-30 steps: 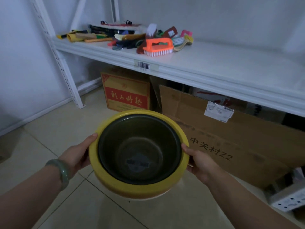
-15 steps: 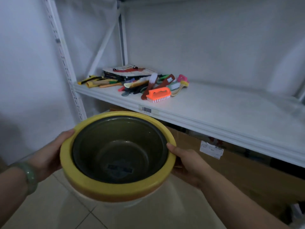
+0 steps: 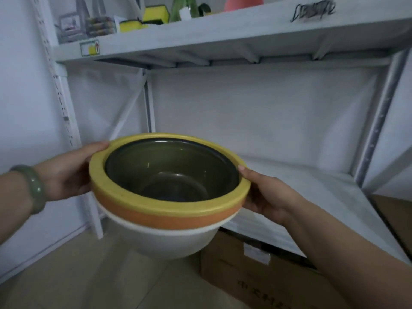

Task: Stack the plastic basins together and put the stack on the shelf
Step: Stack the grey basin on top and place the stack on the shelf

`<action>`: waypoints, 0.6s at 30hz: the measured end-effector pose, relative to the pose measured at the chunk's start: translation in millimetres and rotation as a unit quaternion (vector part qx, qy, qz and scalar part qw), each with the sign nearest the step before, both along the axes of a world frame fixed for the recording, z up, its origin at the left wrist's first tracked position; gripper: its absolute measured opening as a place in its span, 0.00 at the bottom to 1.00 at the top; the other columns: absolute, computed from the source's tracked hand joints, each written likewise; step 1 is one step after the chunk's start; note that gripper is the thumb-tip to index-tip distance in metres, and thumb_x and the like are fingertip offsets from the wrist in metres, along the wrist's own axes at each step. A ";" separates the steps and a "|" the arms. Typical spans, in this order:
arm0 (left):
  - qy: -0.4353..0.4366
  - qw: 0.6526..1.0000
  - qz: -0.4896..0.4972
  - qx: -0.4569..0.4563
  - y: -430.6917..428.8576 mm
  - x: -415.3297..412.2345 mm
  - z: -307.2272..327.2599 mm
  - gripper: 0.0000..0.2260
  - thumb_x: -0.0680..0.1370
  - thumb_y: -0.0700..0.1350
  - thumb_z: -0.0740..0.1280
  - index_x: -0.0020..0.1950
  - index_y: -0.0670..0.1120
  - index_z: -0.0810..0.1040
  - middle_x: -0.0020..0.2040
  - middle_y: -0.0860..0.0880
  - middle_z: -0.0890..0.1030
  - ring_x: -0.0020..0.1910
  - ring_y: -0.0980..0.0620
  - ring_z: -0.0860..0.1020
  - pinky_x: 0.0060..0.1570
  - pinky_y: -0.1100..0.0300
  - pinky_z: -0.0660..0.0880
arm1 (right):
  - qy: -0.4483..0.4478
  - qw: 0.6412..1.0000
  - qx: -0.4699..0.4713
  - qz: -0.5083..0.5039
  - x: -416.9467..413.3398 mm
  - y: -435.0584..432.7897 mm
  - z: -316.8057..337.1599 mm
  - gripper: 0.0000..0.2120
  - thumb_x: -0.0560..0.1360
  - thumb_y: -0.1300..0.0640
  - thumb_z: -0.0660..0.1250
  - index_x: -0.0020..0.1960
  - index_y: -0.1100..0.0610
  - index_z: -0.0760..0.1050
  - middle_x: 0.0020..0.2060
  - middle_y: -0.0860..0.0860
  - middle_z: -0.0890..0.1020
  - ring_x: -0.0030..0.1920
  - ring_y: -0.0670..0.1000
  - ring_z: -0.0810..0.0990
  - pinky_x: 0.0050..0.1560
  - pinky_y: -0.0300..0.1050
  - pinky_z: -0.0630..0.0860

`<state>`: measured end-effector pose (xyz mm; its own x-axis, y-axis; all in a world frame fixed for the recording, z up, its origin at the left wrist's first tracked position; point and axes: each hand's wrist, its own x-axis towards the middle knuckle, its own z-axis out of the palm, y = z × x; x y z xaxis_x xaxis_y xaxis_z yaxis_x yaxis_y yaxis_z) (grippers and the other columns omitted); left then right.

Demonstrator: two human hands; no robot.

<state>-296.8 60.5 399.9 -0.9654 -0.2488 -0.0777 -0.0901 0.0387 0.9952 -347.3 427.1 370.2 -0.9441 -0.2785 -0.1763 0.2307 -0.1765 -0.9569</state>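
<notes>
— Floor tiles (image 3: 66,275) and a carton (image 3: 267,279) sit nearest, under the stack (image 3: 165,197). Who's got it?

— Both hands. The left hand (image 3: 69,172) grasps the rim on its side, thumb over the yellow lip; the right hand (image 3: 267,195) clamps the opposite rim, fingers curled under. Four nested basins show: dark inside yellow, then orange, then white at the bottom.

— What's changed?

— A second ago the stack hung low over the floor, and the view looked down on a shelf with brushes on it. Now it's raised to chest level and faces an open shelf bay. The stacking looks done; only the placing is left.

— Where is it relative to the shelf (image 3: 312,197)?

— In the air, just in front of the board's front edge, not touching it.

— Room to move?

— Plenty, I'd say. The bare board runs back to the rear wall, with an upright (image 3: 376,121) on the right. The upper shelf (image 3: 223,39), which carries clutter, sits well above the rim.
</notes>
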 end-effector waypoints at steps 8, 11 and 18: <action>-0.038 0.995 -0.036 0.086 122.4 -69.5 27.0 0.09 0.72 0.49 0.61 0.33 0.47 0.73 0.26 0.50 0.73 0.28 0.51 0.71 0.25 0.66 0.75 | -0.009 0.992 -0.046 -0.115 -26.9 97.1 25.3 0.17 0.75 0.53 0.66 0.56 0.65 0.78 0.41 0.57 0.75 0.39 0.51 0.75 0.34 0.41 0.80; -0.032 0.990 -0.063 0.119 157.7 -95.4 10.2 0.07 0.72 0.47 0.61 0.35 0.47 0.74 0.28 0.49 0.74 0.29 0.51 0.73 0.26 0.65 0.76 | -0.009 0.988 -0.066 -0.140 -33.5 130.2 14.3 0.19 0.75 0.55 0.65 0.61 0.68 0.76 0.42 0.59 0.76 0.38 0.52 0.76 0.40 0.44 0.79; -0.034 0.982 -0.079 0.169 222.4 -137.7 -32.5 0.04 0.74 0.41 0.63 0.39 0.46 0.75 0.31 0.48 0.77 0.27 0.52 0.75 0.26 0.65 0.75 | -0.036 0.978 -0.065 -0.195 -40.2 185.4 -14.4 0.16 0.77 0.57 0.64 0.60 0.66 0.77 0.39 0.59 0.81 0.38 0.54 0.80 0.36 0.45 0.81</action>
<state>-434.5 282.9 367.3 -0.9796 -0.0462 -0.1958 -0.1760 -0.2739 0.9455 -387.5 612.5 355.8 -0.9697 0.0756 -0.2325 0.1871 -0.3825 -0.9048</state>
